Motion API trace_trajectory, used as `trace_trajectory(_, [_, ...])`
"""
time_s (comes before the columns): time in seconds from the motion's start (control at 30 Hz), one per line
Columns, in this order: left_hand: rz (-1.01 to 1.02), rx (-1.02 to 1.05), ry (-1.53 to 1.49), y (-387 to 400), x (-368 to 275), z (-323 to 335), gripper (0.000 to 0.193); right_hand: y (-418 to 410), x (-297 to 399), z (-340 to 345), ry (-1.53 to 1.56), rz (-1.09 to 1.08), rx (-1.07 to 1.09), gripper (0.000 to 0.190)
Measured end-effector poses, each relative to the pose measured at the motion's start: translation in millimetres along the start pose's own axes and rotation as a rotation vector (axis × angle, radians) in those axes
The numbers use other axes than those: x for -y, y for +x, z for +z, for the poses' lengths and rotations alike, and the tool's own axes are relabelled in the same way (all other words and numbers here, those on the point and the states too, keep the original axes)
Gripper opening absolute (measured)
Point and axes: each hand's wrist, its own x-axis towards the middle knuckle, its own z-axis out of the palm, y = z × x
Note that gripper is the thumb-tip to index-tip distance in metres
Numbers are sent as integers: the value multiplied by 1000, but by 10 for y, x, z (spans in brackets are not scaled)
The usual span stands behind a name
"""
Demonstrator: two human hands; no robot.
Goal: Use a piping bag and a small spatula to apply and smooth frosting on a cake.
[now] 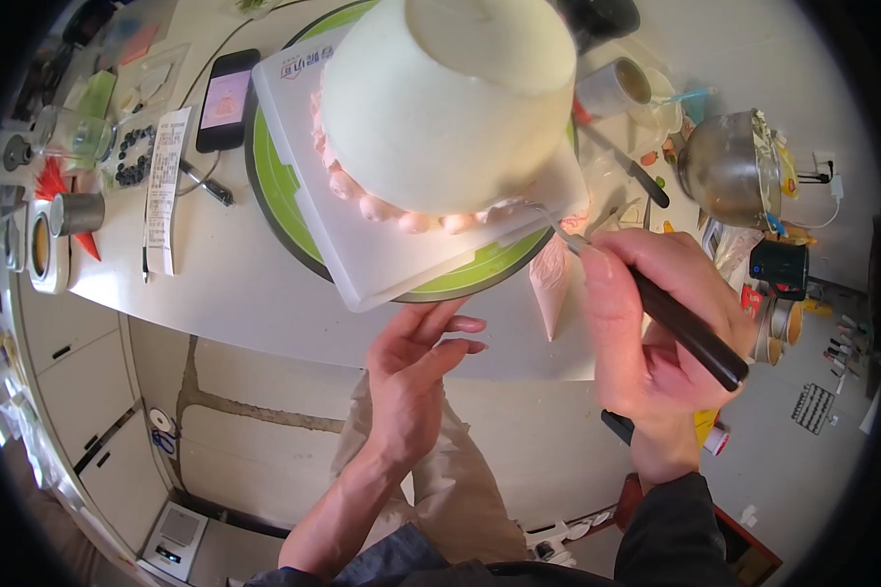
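A tall cake with smooth white frosting [448, 110] stands on a white square cake board [382, 264], which rests on a green turntable [283, 198]. Pink cream dollops [413, 222] ring the cake's base. My right hand [661, 315] grips the dark handle of a metal-bladed spatula [686, 326]; its thin blade reaches to the cream at the base's lower right. My left hand [418, 367] is at the turntable's near edge, fingers apart, fingertips partly under the rim. A piping bag with pink cream [550, 282] lies between the turntable and my right hand.
Left of the turntable are a phone [226, 103], a paper slip [166, 191], a pen [205, 182] and a box of blueberries [133, 155]. On the right are a black-handled knife [646, 183], a metal cup [617, 84] and a metal bowl with cream on its rim [730, 169].
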Motion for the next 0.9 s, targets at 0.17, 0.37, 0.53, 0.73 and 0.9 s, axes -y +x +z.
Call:
trace_trajectory(0.17, [-25,25,1,19,-9,30,56,-59,140,-128,-23,85,-80,9])
trace_trajectory(0.37, [-104,92,43,27,32,-36,55,-81,66,-88,-13,107,95,9])
trace_trajectory(0.53, [-4,-4,-4,-9,29,-72,54,-127,-38,4,6,70,43,9])
trace_trajectory(0.73, [-3,-8,3,-16,-32,-61,54,-119,-175,99,46,35,6,9])
trace_trajectory(0.9, [-7,22,-44,-3,-6,-47,49,-99,-225,132,78,-5,1,10])
